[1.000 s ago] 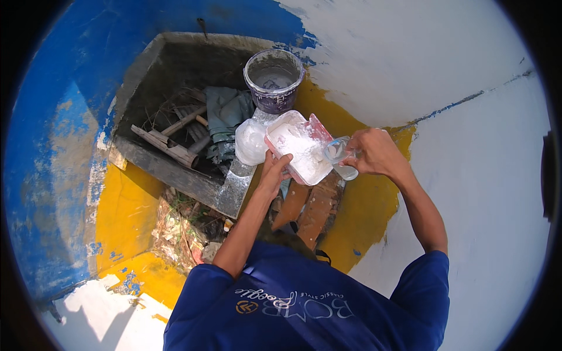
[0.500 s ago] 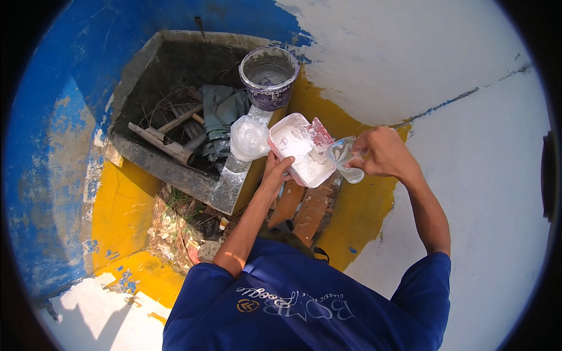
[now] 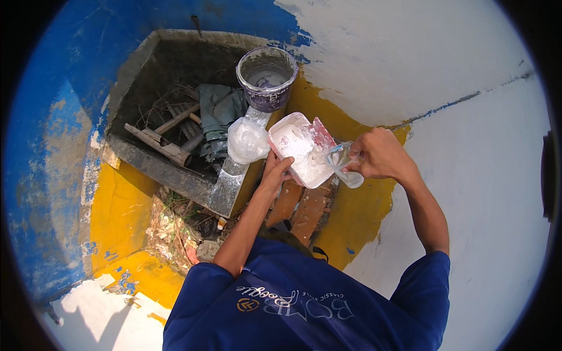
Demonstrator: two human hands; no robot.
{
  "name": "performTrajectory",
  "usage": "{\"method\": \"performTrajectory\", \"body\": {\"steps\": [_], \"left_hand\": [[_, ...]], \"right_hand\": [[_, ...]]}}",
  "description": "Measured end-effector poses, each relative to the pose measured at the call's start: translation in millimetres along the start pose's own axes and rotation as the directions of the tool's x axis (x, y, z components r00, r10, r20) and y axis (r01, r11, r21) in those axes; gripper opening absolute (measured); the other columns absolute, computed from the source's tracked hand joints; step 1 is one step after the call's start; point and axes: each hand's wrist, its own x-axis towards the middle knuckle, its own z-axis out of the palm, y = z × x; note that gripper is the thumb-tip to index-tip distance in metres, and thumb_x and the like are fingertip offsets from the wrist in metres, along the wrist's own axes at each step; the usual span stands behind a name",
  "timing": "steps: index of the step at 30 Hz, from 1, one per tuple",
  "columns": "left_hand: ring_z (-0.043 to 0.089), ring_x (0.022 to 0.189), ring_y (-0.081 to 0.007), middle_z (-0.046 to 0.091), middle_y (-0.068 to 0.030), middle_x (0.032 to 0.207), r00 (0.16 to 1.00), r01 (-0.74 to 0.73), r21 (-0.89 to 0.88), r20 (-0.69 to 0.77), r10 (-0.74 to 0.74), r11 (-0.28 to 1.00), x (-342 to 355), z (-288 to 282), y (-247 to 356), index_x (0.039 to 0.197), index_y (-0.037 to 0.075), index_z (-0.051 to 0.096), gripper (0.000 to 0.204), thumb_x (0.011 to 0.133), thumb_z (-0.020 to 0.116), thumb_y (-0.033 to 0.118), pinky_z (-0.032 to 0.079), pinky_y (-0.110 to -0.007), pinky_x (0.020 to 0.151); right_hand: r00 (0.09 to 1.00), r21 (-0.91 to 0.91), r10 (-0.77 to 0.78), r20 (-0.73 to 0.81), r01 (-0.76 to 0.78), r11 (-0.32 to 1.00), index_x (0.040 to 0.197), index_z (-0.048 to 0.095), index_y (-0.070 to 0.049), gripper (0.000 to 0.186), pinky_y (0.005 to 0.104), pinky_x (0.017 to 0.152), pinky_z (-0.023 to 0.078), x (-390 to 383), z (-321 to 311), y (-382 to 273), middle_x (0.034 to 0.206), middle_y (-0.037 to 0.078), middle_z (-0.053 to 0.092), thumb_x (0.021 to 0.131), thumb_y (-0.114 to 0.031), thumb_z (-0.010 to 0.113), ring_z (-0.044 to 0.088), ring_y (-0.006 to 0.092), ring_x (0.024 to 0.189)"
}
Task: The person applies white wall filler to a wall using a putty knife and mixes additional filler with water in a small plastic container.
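My left hand (image 3: 275,172) grips a pale red plastic tub (image 3: 322,136) from its lower left, thumb over the rim. White powder (image 3: 300,143) lies in the tub, lumpier toward the right. My right hand (image 3: 377,152) is closed on a clear plastic cup (image 3: 352,179), tilted at the tub's right edge; whether anything pours from it I cannot tell. Just left of the tub, a translucent plastic bag of white material (image 3: 246,140) sits on the powder-dusted ledge (image 3: 228,187). Behind it stands a purple bucket (image 3: 266,99) with grey-white liquid inside.
A concrete basin (image 3: 164,175) holds sticks (image 3: 153,143) and a grey-green cloth (image 3: 219,114). Below lie orange-brown boards (image 3: 301,216) and dry debris (image 3: 172,228). Blue and yellow painted wall (image 3: 64,158) curves along the left; white wall (image 3: 456,210) rises at the right.
My right hand and the cup have shifted slightly and tilted at the tub's edge. The powder beside the cup looks more lumpy. The whole view has shifted a little.
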Motion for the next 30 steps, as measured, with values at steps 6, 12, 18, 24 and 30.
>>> {"method": "performTrajectory", "body": {"steps": [6,12,18,24,30], "left_hand": [[0.05,0.127,-0.0302,0.044,-0.0155,0.141,0.999,-0.007,-0.038,0.041,0.008,0.999,5,-3,-2,0.146,0.007,0.022,0.075,0.086,0.063,0.022,0.049,-0.053,0.097],[0.05,0.127,-0.0302,0.044,-0.0151,0.141,0.998,-0.016,-0.039,0.066,0.018,0.999,9,-7,-3,0.148,0.007,0.02,0.078,0.085,0.064,0.022,0.05,-0.053,0.096],[0.051,0.126,-0.0301,0.045,-0.0152,0.14,0.998,-0.007,-0.042,0.058,0.009,0.999,11,-8,-3,0.147,0.007,0.021,0.078,0.084,0.065,0.022,0.051,-0.052,0.095],[0.055,0.12,-0.0265,0.048,-0.013,0.137,0.999,-0.023,-0.084,0.038,0.027,0.996,12,-22,-4,0.146,0.011,0.022,0.074,0.085,0.065,0.016,0.054,-0.045,0.087],[0.055,0.121,-0.0276,0.049,-0.0137,0.137,0.998,-0.035,-0.066,-0.05,0.032,0.997,-9,-44,9,0.145,0.01,0.021,0.074,0.086,0.065,0.018,0.054,-0.047,0.088]], "right_hand": [[0.999,0.022,0.027,0.023,-0.027,0.999,0.068,0.071,-0.004,0.029,0.0436,0.059,0.048,8,4,2,0.06,0.019,0.062,0.061,-0.03,0.084,0.062,0.0404,0.064],[0.999,0.038,0.03,0.045,-0.032,0.999,0.068,0.071,-0.004,0.029,0.0438,0.06,0.049,13,-1,-1,0.061,0.018,0.063,0.061,-0.029,0.083,0.063,0.0401,0.065],[0.998,0.054,0.026,0.06,-0.03,0.998,0.068,0.071,-0.003,0.029,0.0434,0.059,0.049,15,-2,-1,0.061,0.018,0.063,0.06,-0.029,0.084,0.063,0.0397,0.064],[0.997,0.127,-0.033,-0.072,0.042,0.991,0.068,0.067,-0.001,0.033,0.0385,0.056,0.045,16,5,7,0.064,0.014,0.062,0.061,-0.026,0.087,0.059,0.0321,0.06],[0.922,0.609,0.125,-0.366,0.136,0.781,0.075,0.065,-0.001,0.027,0.03,0.062,0.045,63,-5,10,0.076,0.006,0.066,0.069,-0.017,0.085,0.057,0.0153,0.067]]}}
